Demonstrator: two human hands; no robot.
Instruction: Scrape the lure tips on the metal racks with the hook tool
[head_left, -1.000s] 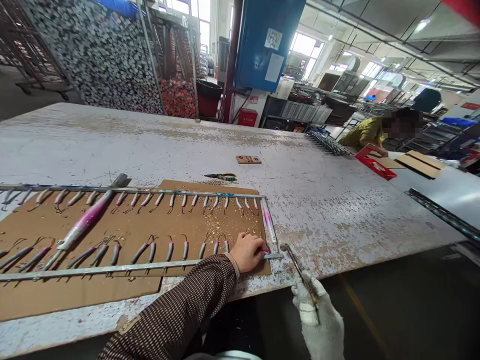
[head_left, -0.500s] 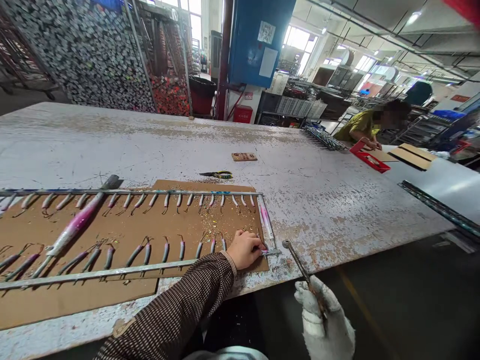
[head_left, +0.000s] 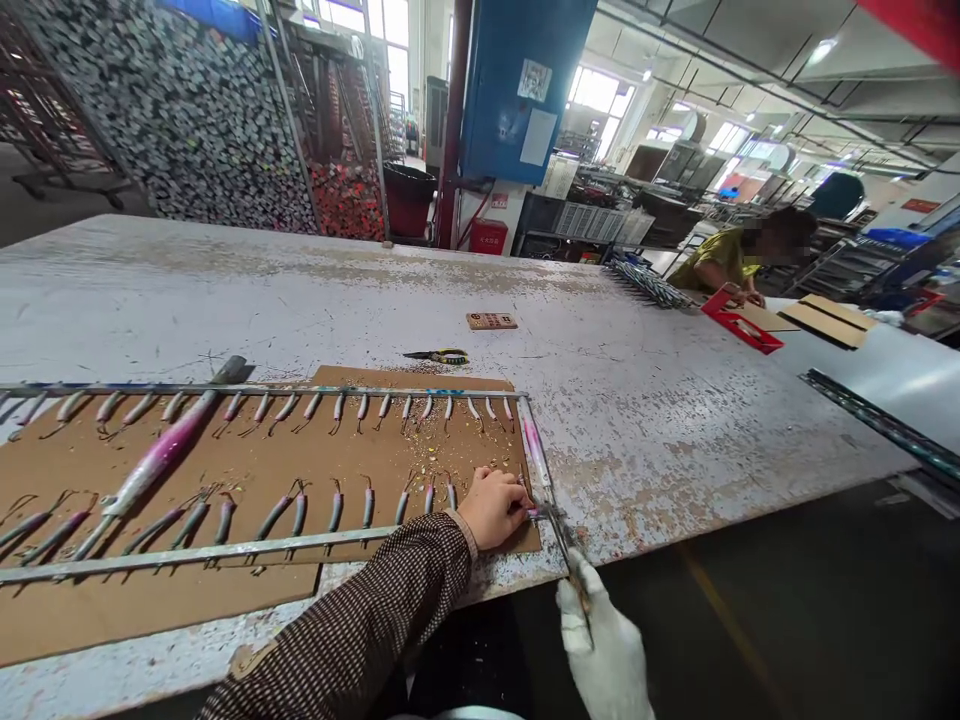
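Observation:
My bare left hand (head_left: 492, 508) is closed at the near right corner of a metal rack frame (head_left: 337, 538). Its fingertips pinch a small pinkish piece (head_left: 534, 514), mostly hidden. In a white glove, my right hand (head_left: 604, 640) grips a long metal wrench (head_left: 561, 538), whose far end meets that same corner. Small painted lure-shaped pieces (head_left: 336, 505) with wire ends line both long rails. A larger pink-and-white tapered piece (head_left: 161, 452) lies across the frame at left.
Cardboard (head_left: 285, 480) lies under the frame, scattered with paint chips. Beyond it are pliers (head_left: 442, 356) and a small wooden block (head_left: 491, 321). Far right, a co-worker in a yellow top (head_left: 720, 260) sits by a red tray (head_left: 739, 325). The table's near edge (head_left: 675, 550) runs past my right hand.
My right hand has moved left and up with the wrench, bringing its end from beside the frame onto the corner. My left hand keeps its pinch there. The view has shifted slightly.

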